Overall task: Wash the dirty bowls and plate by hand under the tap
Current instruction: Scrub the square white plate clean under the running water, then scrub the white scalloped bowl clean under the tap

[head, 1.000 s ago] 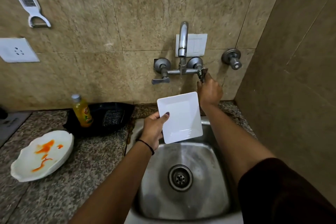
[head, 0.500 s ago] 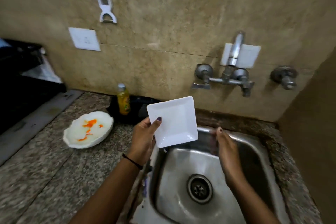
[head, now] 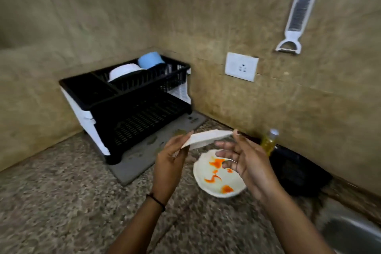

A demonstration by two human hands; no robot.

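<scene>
A clean white square plate (head: 206,137) is held edge-on above the counter, in front of the dish rack. My left hand (head: 171,163) grips its left edge with curled fingers. My right hand (head: 247,163) has its fingers spread, and one fingertip touches the plate's right corner. Below my hands a round white plate (head: 206,168) smeared with orange sauce lies on the granite counter (head: 61,202). A corner of the steel sink (head: 350,235) shows at the bottom right; the tap is out of view.
A black two-tier dish rack (head: 123,107) stands in the corner on a grey mat (head: 148,150), holding a white bowl (head: 123,70) and a blue bowl (head: 149,60). A yellow bottle (head: 269,142) and black tray (head: 296,173) sit by the wall. A grater (head: 296,18) hangs above.
The view swung left from the sink to the counter. The square plate moved left with my left hand and turned edge-on. My right hand left the tap handle and came to the plate's right corner.
</scene>
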